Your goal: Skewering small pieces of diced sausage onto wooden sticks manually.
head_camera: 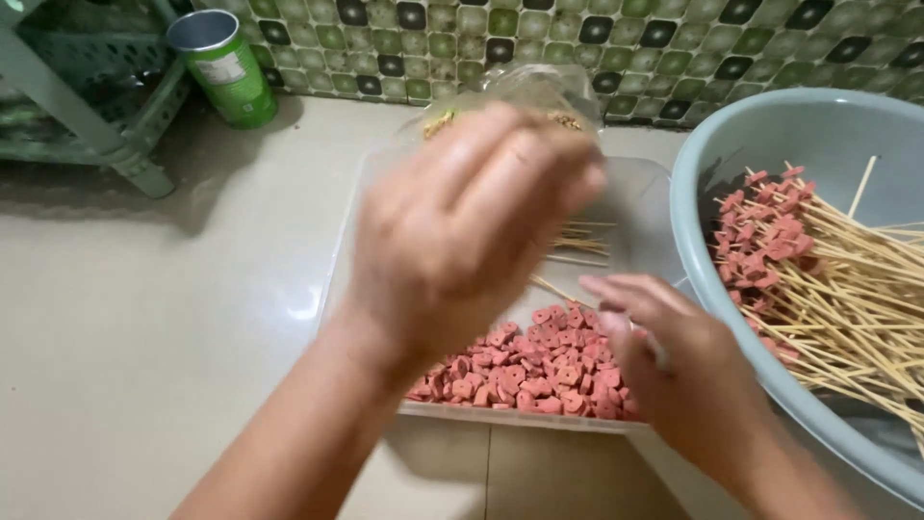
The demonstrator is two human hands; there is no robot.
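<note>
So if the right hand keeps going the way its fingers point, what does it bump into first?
Probably the pile of pink sausage slices in the clear tray; the right hand points left just above them, though depth is unclear.

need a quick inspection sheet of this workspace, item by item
surface: pale glossy countertop, a tile seam at the near edge
job's things: clear tray of pink sausage slices and bare sticks; grey basin of loaded skewers
clutter: green can by the wall; clear bag behind the tray
grippers: left hand raised over the tray, blurred, grip unclear; right hand low over the slices, contents unclear
cables: nothing seen
surroundings: green tiled wall; green plastic rack at far left
</note>
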